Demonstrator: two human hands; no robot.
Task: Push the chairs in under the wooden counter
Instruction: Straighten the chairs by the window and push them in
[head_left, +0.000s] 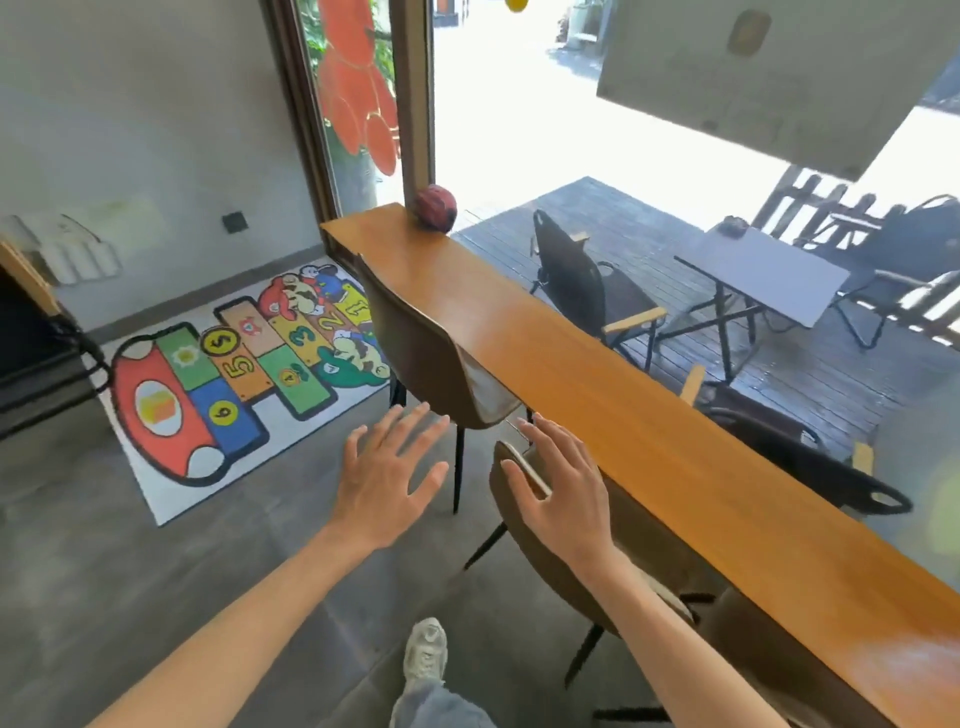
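The person's left hand (387, 475) hovers with fingers spread wide, holding nothing, above the grey floor (156, 597) just short of the far chair (415, 348). The right hand (558, 491), also flat and splayed, rests on the back of the near chair (545, 561) without gripping it. Both brown chairs sit tucked against the wooden counter (597, 374), seats beneath its edge.

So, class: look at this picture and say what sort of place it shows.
Probably a café or family eatery. A long wooden counter faces a big window with brown chairs along it, folding tables and chairs stand on the deck outside, and a hopscotch play mat lies on the floor.
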